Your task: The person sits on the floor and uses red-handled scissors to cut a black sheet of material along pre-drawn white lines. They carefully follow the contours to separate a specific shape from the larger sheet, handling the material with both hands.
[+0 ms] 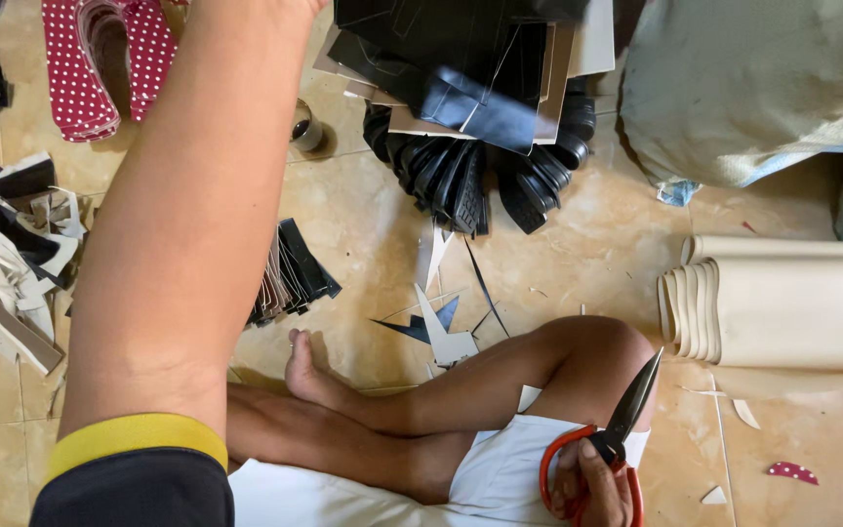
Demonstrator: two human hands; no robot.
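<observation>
A glossy beige tiled floor (373, 224) fills the view, strewn with offcuts, and a person sits on it with bare legs crossed. The right hand (592, 483), low at the right beside the knee, is closed through the loops of a pair of red-handled scissors with dark blades (615, 439); the blades point up and to the right and lie nearly together. The left arm stretches up through the middle of the view, and the left hand is cut off by the top edge, so whether it is open or closed cannot be told; it ends just beside a stack of flat black and tan cut sheets (470, 68). Under that stack lies a heap of black ribbed shoe soles (480, 176). At the top left are red pieces with white dots (80, 78), and at the left edge a loose pile of white and black scraps (12, 254). A small bundle of dark strips (290, 273) rests beside the forearm. On the right lies a roll of cream sheet material (782, 303), with a large pale woven sack (753, 78) above it.
</observation>
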